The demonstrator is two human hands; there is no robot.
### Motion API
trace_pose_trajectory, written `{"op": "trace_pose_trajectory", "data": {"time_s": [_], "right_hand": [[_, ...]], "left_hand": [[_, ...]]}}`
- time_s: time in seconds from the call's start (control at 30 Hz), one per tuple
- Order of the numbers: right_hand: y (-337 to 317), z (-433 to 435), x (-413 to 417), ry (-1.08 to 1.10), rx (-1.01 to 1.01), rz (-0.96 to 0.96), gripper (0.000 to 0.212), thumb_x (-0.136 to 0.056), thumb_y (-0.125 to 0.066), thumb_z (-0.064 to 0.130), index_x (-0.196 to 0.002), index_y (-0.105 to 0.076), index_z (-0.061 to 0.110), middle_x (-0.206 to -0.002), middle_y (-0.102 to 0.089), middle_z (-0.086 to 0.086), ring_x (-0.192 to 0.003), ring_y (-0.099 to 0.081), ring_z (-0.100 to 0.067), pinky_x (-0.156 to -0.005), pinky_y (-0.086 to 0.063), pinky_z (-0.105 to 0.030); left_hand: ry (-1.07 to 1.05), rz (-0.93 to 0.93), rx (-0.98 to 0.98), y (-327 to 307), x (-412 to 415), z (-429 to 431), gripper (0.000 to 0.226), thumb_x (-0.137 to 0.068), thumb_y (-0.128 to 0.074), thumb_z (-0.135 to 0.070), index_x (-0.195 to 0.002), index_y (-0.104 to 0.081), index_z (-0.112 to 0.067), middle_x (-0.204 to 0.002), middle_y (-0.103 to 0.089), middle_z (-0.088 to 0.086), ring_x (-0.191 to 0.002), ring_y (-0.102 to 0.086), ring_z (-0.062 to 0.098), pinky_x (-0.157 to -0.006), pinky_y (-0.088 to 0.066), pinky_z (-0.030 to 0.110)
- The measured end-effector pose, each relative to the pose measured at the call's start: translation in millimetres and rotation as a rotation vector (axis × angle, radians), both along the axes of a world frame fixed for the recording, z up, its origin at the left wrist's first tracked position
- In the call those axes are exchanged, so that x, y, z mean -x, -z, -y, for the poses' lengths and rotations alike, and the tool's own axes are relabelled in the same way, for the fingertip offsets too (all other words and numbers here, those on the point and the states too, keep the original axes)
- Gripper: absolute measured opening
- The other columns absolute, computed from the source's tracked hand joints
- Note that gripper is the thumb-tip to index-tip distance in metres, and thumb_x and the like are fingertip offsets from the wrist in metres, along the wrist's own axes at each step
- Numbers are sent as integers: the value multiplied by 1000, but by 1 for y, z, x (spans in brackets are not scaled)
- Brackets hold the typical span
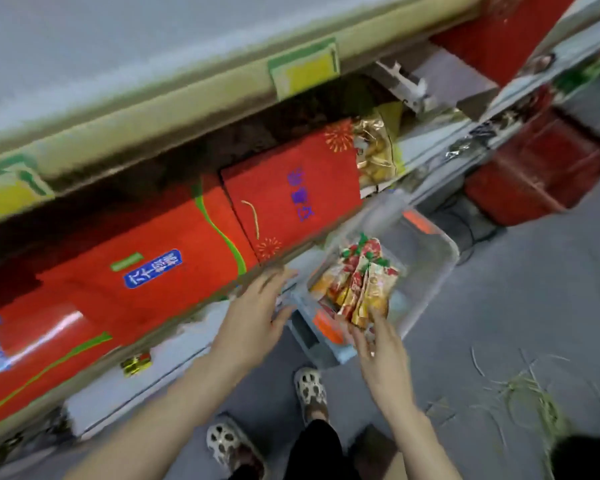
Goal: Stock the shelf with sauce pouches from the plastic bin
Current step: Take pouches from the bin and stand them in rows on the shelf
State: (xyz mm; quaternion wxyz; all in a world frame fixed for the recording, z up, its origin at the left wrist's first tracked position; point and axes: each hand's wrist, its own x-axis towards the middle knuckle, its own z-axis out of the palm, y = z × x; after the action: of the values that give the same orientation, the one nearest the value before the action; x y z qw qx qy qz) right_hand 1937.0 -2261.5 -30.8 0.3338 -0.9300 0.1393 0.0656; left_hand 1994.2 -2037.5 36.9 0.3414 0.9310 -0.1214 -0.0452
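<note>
A clear plastic bin (430,271) with orange latches stands on the floor beside the shelf. Above its near end my right hand (383,355) grips a fanned bunch of sauce pouches (361,289), red, orange and yellow with green tops. More pouches seem to lie in the bin beneath them. My left hand (253,317) hovers flat with fingers spread, just left of the bin and in front of the lower shelf's edge (187,320); it holds nothing. The picture is blurred by motion.
Large red gift boxes (291,188) fill the shelf at mid-height, with a bag of yellow snacks (376,150) to their right. Yellow price tags (305,72) sit on the upper shelf rail. My feet in patterned sandals (309,389) stand on the grey floor; loose straw (527,400) lies at right.
</note>
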Motion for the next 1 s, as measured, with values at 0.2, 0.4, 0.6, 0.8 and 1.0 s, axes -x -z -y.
{"op": "trace_pose_trajectory", "data": {"time_s": [0.2,0.4,0.6,0.8,1.0], "right_hand": [[76,96,-84,176,-47,-276,44,-95,-59,16,-136,-49,4,-128,-61,-22,-114,-60,-40,-84,-46,-41],[182,121,-168,109,45,-600,49,-97,-52,22,-135,-38,-6,-132,-56,-26,-120,-56,-39,-94,-43,-38],[234,109,-190,11,254,-745,107,-83,-66,59,-142,-18,-16,-140,-42,-25,-127,-47,-37,-104,-38,-40],[238,121,-194,54,48,-715,75,-87,-67,38,-140,-31,-1,-135,-48,-22,-122,-51,-39,-101,-43,-42],[226,122,-194,594,-640,-616,33,-81,-53,7,-110,-61,18,-98,-70,-7,-91,-67,-28,-82,-58,-43]], "left_hand": [[144,-346,-124,111,-44,104,63,-96,-55,-32,-151,-25,-23,-156,-25,-5,-143,-25,15,-112,-20,22],[56,-485,-199,212,-102,169,73,-91,-61,-27,-152,-23,-15,-157,-23,7,-142,-27,25,-115,-26,37],[-40,-649,-387,294,-143,185,82,-90,-60,-28,-152,-11,-6,-155,-21,15,-142,-23,31,-117,-24,40],[-228,-619,-513,331,-145,206,70,-90,-60,-15,-147,-18,-9,-139,-33,16,-121,-47,34,-101,-44,45],[-135,-548,-494,324,-150,200,47,-92,-44,0,-137,-39,-11,-124,-38,16,-108,-49,39,-91,-48,47]]}}
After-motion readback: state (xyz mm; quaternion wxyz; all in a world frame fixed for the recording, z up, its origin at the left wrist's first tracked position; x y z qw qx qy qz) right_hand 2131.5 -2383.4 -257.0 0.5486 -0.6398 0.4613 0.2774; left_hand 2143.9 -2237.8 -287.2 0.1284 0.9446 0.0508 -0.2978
